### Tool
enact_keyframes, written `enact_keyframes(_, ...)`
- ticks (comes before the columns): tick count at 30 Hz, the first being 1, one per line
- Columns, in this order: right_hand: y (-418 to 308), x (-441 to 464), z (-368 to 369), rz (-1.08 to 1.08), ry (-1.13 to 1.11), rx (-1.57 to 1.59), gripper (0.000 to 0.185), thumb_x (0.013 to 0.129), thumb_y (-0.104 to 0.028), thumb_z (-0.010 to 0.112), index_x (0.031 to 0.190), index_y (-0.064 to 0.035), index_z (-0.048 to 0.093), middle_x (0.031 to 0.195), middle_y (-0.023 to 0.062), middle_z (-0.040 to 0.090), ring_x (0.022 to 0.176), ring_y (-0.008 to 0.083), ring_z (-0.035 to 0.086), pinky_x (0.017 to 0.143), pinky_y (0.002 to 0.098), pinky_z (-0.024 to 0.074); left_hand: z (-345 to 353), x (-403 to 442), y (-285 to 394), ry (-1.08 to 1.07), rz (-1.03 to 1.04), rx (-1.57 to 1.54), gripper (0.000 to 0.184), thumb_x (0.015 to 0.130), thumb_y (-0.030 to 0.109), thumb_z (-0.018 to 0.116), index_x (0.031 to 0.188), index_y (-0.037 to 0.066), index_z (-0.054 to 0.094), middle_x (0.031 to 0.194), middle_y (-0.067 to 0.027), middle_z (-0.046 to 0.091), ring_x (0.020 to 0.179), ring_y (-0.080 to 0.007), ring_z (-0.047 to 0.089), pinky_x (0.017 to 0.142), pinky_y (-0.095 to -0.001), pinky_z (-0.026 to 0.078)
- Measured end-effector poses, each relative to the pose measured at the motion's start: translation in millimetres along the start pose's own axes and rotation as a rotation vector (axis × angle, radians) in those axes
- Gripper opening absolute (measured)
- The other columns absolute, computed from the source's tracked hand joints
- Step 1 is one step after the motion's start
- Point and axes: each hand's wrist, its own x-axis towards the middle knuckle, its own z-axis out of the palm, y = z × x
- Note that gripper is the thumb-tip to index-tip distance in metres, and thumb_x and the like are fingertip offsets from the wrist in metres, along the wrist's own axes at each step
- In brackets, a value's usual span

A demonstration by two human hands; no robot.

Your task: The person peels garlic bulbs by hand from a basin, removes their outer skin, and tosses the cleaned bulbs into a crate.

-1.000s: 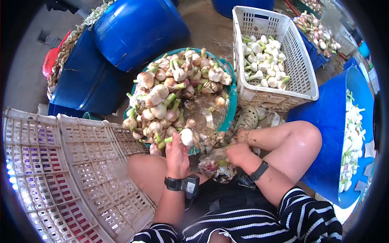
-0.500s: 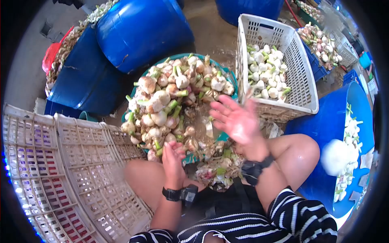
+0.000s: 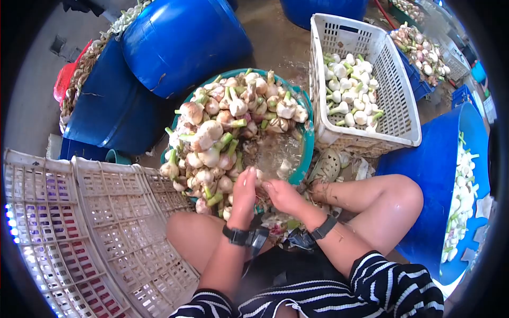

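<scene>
My left hand (image 3: 244,194) and my right hand (image 3: 284,198) are close together at the near rim of a round green tub (image 3: 307,153). A garlic bulb (image 3: 259,177) shows partly between them. The left fingers are closed around it, mostly hidden behind the back of the hand. My right hand is closed too, its fingertips drawn together at the bulb. The tub holds a heap of untrimmed garlic (image 3: 209,135) with dirty skins and green stem stubs. Murky water (image 3: 273,153) shows on its right side.
A white crate (image 3: 366,135) with cleaned garlic bulbs (image 3: 350,87) stands right of the tub. A blue barrel (image 3: 413,185) with white garlic is at far right. More blue barrels (image 3: 185,45) stand behind. A crate wall (image 3: 122,212) is at left. Peelings (image 3: 278,227) lie between my legs.
My right hand, open and spread over the tub before, has come down and left to meet my left hand. The left has moved up and right. A blurred white round thing at right is gone.
</scene>
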Motion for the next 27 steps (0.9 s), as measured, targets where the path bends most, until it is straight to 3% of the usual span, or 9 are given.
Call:
enact_keyframes(2, -15, -8, -10, -0.046, -0.081, -0.229, 0.031, 0.088, -0.024, 0.041, 0.077, 0.0004, 0.056, 0.070, 0.0233, 0.056, 0.067, 0.0386, 0.055, 0.061, 0.0463, 0.0439, 2, -1, -2, 0.029, 0.053, 0.007, 0.040, 0.087, 0.033, 0.052, 0.112, 0.003, 0.053, 0.085, 0.0000, 0.056, 0.068, -0.0059, 0.048, 0.052, -0.0204, 0.036)
enact_keyframes(9, 1, -16, -8, -0.341, -0.099, -0.626, 0.027, 0.088, -0.019, 0.042, 0.076, 0.0026, 0.054, 0.070, 0.0159, 0.060, 0.060, 0.0325, 0.058, 0.058, 0.0422, 0.0473, 0, -11, -22, -0.071, -0.005, -0.288, 0.038, 0.083, 0.029, 0.054, 0.111, 0.003, 0.055, 0.091, -0.0033, 0.059, 0.072, -0.0104, 0.052, 0.055, -0.0225, 0.039)
enact_keyframes(11, -22, -16, -14, 0.856, -0.082, 0.866, 0.030, 0.090, -0.020, 0.040, 0.082, 0.0017, 0.059, 0.069, 0.0087, 0.060, 0.056, 0.0225, 0.058, 0.055, 0.0348, 0.0493, 6, -21, -16, -0.133, 0.012, -0.400, 0.038, 0.085, 0.029, 0.050, 0.114, 0.004, 0.053, 0.092, -0.0035, 0.059, 0.071, -0.0107, 0.053, 0.055, -0.0218, 0.040)
enact_keyframes(15, -4, -27, -15, 0.693, -0.058, 1.037, 0.028, 0.091, -0.021, 0.043, 0.092, 0.0006, 0.061, 0.072, 0.0046, 0.060, 0.056, 0.0143, 0.057, 0.049, 0.0289, 0.0480, -19, -5, -16, -0.397, 0.011, -0.220, 0.045, 0.086, 0.031, 0.047, 0.124, 0.007, 0.046, 0.106, -0.0068, 0.057, 0.086, -0.0151, 0.057, 0.071, -0.0260, 0.046)
enact_keyframes(17, 38, -22, 1, 0.159, -0.002, 0.141, 0.026, 0.089, -0.021, 0.048, 0.099, -0.0001, 0.059, 0.075, 0.0061, 0.061, 0.059, 0.0126, 0.056, 0.044, 0.0260, 0.0455, -24, 0, -9, -0.455, -0.029, 0.341, 0.051, 0.080, 0.023, 0.057, 0.126, 0.005, 0.044, 0.109, -0.0062, 0.056, 0.091, -0.0118, 0.056, 0.075, -0.0261, 0.046)
enact_keyframes(18, 35, -22, 0, 0.162, -0.003, 0.144, 0.026, 0.089, -0.021, 0.048, 0.099, -0.0001, 0.059, 0.075, 0.0061, 0.061, 0.059, 0.0126, 0.056, 0.044, 0.0260, 0.0455, -22, -4, -7, -0.454, -0.033, 0.343, 0.051, 0.080, 0.023, 0.057, 0.126, 0.005, 0.044, 0.109, -0.0062, 0.056, 0.091, -0.0118, 0.056, 0.075, -0.0261, 0.046)
enact_keyframes(22, 9, -14, -29, 0.673, 0.041, 0.794, 0.024, 0.088, -0.020, 0.051, 0.084, 0.0009, 0.062, 0.070, 0.0045, 0.061, 0.061, 0.0120, 0.055, 0.055, 0.0280, 0.0451, -7, -34, 7, -0.391, 0.437, 0.501, 0.055, 0.067, 0.003, 0.067, 0.119, 0.005, 0.051, 0.114, -0.0107, 0.055, 0.110, -0.0179, 0.049, 0.092, -0.0301, 0.039)
enact_keyframes(24, 7, -14, -36, 0.801, -0.021, 0.875, 0.024, 0.089, -0.022, 0.052, 0.090, 0.0000, 0.059, 0.074, 0.0049, 0.061, 0.062, 0.0122, 0.057, 0.060, 0.0274, 0.0478, -3, -40, 13, -0.198, 1.105, 1.164, 0.046, 0.065, 0.002, 0.063, 0.110, 0.007, 0.057, 0.123, -0.0160, 0.050, 0.115, -0.0331, 0.046, 0.096, -0.0370, 0.037)
enact_keyframes(27, -5, -19, -31, 0.641, 0.026, 0.978, 0.023, 0.091, -0.022, 0.049, 0.099, -0.0011, 0.055, 0.084, 0.0042, 0.061, 0.070, 0.0108, 0.058, 0.065, 0.0256, 0.0488, 2, -33, -1, -0.255, 0.919, 0.859, 0.040, 0.066, -0.006, 0.057, 0.103, 0.007, 0.060, 0.125, -0.0143, 0.048, 0.119, -0.0370, 0.041, 0.098, -0.0429, 0.034)
